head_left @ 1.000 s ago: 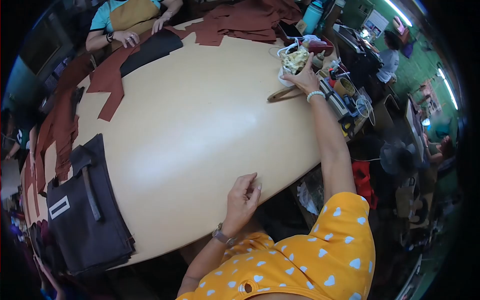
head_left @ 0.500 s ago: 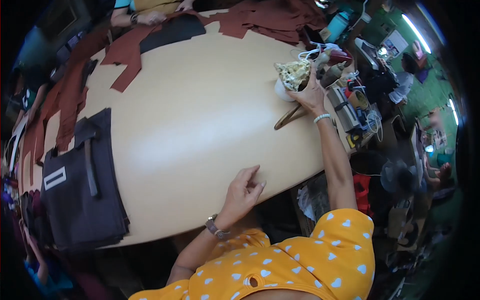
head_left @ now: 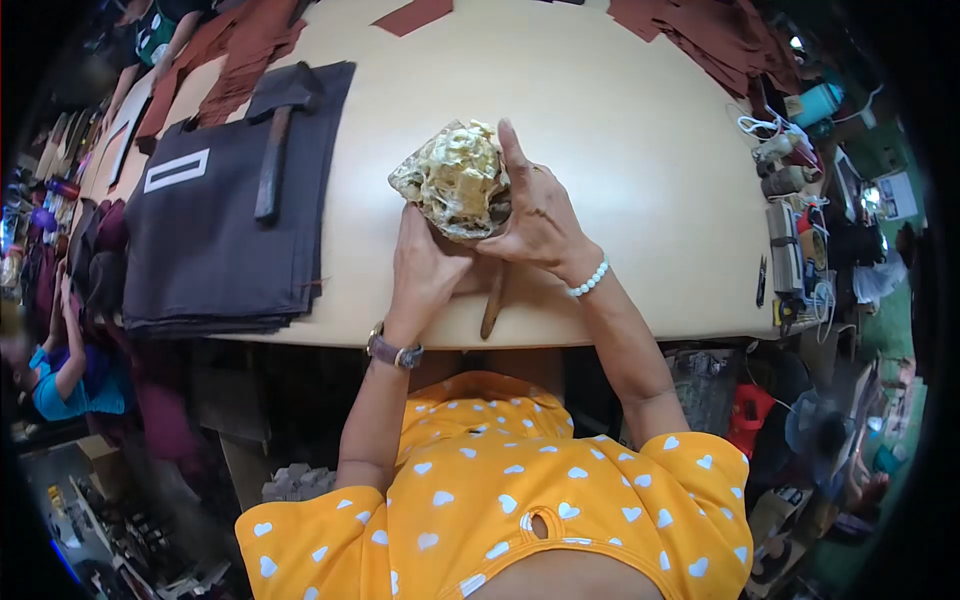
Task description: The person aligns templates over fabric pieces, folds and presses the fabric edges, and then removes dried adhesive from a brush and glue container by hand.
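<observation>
A crusty cream-yellow lump with a rough rim point(head_left: 455, 180) is held above the near part of the table, between both hands. My right hand point(head_left: 535, 215) grips its right side, thumb and fingers spread around it. Against its lower left side is my left hand point(head_left: 425, 262), its fingers partly hidden beneath. A brown wooden handle point(head_left: 493, 305) sticks out below the lump toward the table edge; its other end is hidden. What lies under the lump cannot be made out.
On the left, a hammer point(head_left: 275, 150) and a white rectangular frame point(head_left: 176, 171) lie on stacked dark cloth point(head_left: 225, 240). Reddish-brown pieces point(head_left: 715, 45) lie at the back of the table point(head_left: 650, 200). Bottles, cables and a turquoise flask point(head_left: 818, 104) stand on the right. A person point(head_left: 75, 365) is at lower left.
The lump and wooden handle have moved from the right side of the table to the near middle, carried by my right hand. My left hand has come up against the lump. The view has turned.
</observation>
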